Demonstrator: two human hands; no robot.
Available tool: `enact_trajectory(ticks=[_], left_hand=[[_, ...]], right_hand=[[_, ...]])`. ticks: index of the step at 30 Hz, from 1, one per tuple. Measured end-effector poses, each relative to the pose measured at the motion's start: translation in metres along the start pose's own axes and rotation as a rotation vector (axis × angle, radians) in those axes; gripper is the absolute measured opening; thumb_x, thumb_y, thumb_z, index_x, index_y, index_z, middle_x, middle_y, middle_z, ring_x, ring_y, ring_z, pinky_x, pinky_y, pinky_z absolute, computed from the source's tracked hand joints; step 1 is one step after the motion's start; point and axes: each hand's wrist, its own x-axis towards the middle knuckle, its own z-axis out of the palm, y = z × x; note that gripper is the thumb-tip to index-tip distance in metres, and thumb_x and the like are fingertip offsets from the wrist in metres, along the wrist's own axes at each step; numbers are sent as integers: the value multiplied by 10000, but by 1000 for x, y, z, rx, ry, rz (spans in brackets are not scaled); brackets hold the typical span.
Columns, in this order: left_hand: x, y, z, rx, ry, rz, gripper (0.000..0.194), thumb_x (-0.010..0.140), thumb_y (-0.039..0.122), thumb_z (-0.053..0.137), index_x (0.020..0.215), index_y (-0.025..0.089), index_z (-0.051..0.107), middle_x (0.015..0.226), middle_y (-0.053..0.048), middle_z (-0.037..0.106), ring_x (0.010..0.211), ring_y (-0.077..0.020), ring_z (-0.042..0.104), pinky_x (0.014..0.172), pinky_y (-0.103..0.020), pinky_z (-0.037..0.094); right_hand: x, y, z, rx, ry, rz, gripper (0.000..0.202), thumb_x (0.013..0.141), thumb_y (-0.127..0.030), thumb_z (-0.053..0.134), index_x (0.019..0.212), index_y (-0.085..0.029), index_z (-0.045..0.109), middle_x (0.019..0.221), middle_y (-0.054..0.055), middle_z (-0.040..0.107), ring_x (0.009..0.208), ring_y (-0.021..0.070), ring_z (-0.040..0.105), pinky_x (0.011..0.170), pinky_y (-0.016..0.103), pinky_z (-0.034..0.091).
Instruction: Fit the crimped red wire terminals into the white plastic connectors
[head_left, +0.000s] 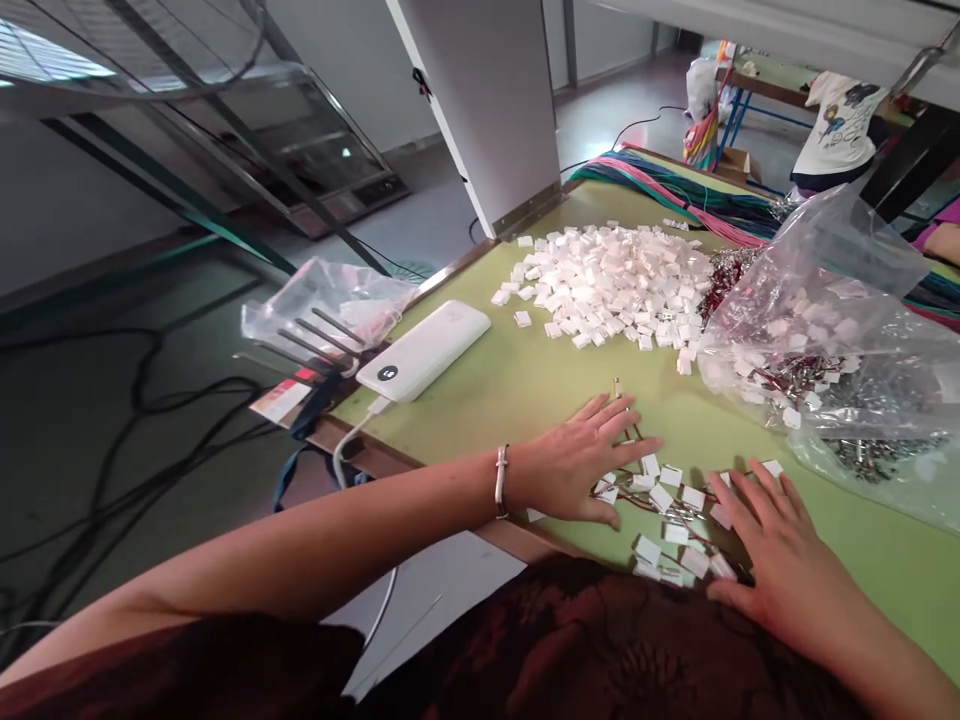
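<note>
Several white plastic connectors with short brown wires (661, 498) lie loosely at the table's near edge, between my two hands. My left hand (585, 455) is spread flat over the left side of this group, its fingers across some of the wires. On the right side, my right hand (776, 535) rests palm down with fingers apart, touching connectors at its fingertips and thumb. Both hands grip nothing. Part of the group is hidden under the fingers. Farther back sits a big heap of loose white connector housings (615, 280).
A white power bank (426, 350) with a cable lies at the left edge of the green table (517, 400). Clear plastic bags (810, 330) with wired parts stand at right. Bundles of coloured wires (675, 190) run along the back. A person (838, 130) is in the background.
</note>
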Motion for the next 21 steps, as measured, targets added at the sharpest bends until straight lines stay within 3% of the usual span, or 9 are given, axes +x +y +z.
enact_trajectory(ticks=[4,8,13,15,18,19,21], left_hand=[[10,14,6,58,16,-2,621,858,564,489,1314,142,486,1049,-159,573,990,-307,530,936,-477,396],[29,31,10,129,-35,-108,467,916,343,417,1310,93,438,1034,-165,586,873,-279,559,768,-408,473],[49,38,13,73,-100,-178,459,819,136,425,1277,129,454,1024,-136,588,797,-265,608,643,-363,497],[55,37,13,-40,-47,-218,469,805,124,435,1272,169,464,1027,-116,595,833,-257,621,683,-358,510],[67,35,12,-400,63,-298,399,804,133,469,1192,211,521,1006,-66,627,869,-212,627,753,-321,519],[71,36,11,-550,64,-359,380,804,139,479,1172,218,530,973,-48,635,806,-187,631,711,-296,526],[78,40,7,-836,14,-527,375,808,149,489,1174,222,522,861,-12,623,604,-126,592,553,-239,505]], right_hand=[[6,-1,9,8,78,0,583,819,-352,611,1367,-221,462,1110,126,594,1052,304,545,901,478,462],[8,0,22,-54,192,20,463,909,-313,469,1352,-180,471,929,112,597,800,248,589,704,379,515],[10,7,29,29,219,123,481,891,-169,387,1365,-184,464,882,83,597,637,184,589,553,280,483],[16,11,25,207,231,192,465,871,-179,409,1325,-192,508,897,77,611,676,182,606,611,291,503],[25,16,16,590,287,332,382,833,-231,468,1189,-195,601,960,73,653,860,208,629,770,332,511],[28,16,12,731,299,410,352,825,-263,493,1146,-195,619,952,66,664,866,210,630,772,333,511],[31,14,4,1018,286,607,357,810,-345,540,1126,-198,617,789,23,658,679,179,615,604,295,508]])
